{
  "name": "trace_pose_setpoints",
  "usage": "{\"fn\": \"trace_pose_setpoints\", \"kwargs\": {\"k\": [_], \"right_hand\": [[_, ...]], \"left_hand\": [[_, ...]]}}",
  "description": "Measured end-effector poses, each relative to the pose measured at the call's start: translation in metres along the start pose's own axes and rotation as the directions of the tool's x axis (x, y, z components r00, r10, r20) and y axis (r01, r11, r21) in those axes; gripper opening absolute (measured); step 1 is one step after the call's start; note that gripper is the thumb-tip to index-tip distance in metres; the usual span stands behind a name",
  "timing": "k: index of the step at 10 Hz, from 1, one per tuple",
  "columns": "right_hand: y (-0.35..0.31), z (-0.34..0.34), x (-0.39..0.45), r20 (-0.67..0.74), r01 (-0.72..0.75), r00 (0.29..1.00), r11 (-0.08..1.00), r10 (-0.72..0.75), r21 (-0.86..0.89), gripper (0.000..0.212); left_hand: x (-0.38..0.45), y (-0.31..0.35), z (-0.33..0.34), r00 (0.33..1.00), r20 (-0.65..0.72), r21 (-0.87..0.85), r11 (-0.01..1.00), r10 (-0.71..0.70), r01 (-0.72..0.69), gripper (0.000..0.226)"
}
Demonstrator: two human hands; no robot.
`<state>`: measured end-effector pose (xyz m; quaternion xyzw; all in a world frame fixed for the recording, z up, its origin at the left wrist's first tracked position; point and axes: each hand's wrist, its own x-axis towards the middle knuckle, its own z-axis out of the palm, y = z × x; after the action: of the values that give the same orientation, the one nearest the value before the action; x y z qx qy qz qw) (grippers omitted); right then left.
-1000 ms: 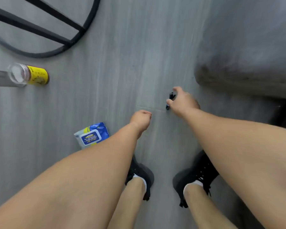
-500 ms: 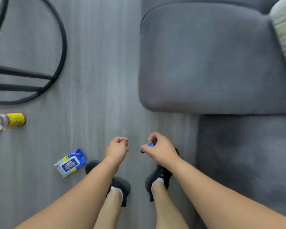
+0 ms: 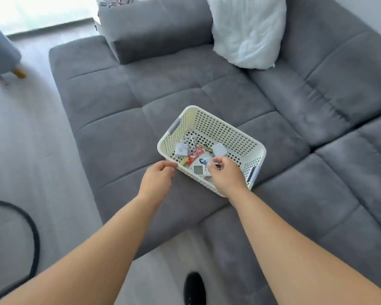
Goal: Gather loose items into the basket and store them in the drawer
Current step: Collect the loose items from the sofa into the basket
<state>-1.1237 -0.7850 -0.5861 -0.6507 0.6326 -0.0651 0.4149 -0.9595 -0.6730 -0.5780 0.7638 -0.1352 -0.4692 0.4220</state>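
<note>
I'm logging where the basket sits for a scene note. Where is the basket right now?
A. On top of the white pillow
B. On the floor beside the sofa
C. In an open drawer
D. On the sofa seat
D: the basket rests on the grey sofa seat, with the right hand over its near edge and the pillow well behind it.

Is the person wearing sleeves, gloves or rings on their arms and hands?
No. The left hand and right hand are bare, with no gloves, rings or watch showing. Both forearms are bare too, with no sleeves in view.
</note>
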Motion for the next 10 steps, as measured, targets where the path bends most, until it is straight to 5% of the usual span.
{"fn": "trace_pose_setpoints", "kwargs": {"k": [1, 2, 3, 4, 5, 6, 8, 10], "right_hand": [[0.048, -0.027, 0.011, -0.208, -0.149, 0.97, 0.984, 0.126, -0.098, 0.045], [0.08, -0.039, 0.015, -0.316, -0.426, 0.848, 0.902, 0.426, 0.074, 0.063], [0.091, -0.022, 0.022, 0.163, -0.649, 0.743, 0.64, 0.649, 0.412, 0.043], [0.1, 0.001, 0.029, 0.194, -0.643, 0.739, 0.591, 0.645, 0.488, 0.038], [0.081, 0.011, 0.007, 0.141, -0.559, 0.801, 0.644, 0.581, 0.522, 0.044], [0.057, 0.027, -0.019, 0.208, -0.559, 0.826, 0.716, 0.524, 0.417, 0.045], [-0.023, 0.068, -0.077, 0.414, -0.501, 0.818, 0.849, 0.401, 0.168, 0.051], [-0.134, 0.144, -0.106, 0.613, -0.335, 0.704, 0.929, 0.359, -0.159, 0.061]], "left_hand": [[0.032, 0.022, 0.033, 0.999, -0.027, 0.151, 0.988, 0.023, -0.019, 0.041], [0.07, 0.021, 0.048, 0.993, -0.107, 0.342, 0.936, -0.052, 0.086, 0.058], [0.1, 0.007, 0.046, 0.981, -0.117, 0.257, 0.949, -0.155, 0.181, 0.06], [0.105, -0.012, 0.029, 0.984, -0.137, 0.225, 0.964, -0.111, 0.14, 0.057], [0.067, -0.018, 0.008, 0.974, -0.206, 0.235, 0.962, -0.093, 0.141, 0.029], [0.034, -0.037, -0.039, 0.871, -0.452, 0.001, 0.976, -0.193, 0.217, 0.026], [-0.076, -0.09, -0.179, 0.694, -0.667, -0.064, 0.948, -0.272, 0.311, 0.039], [-0.146, -0.122, -0.328, 0.708, -0.537, -0.163, 0.88, -0.459, 0.446, 0.025]]}}
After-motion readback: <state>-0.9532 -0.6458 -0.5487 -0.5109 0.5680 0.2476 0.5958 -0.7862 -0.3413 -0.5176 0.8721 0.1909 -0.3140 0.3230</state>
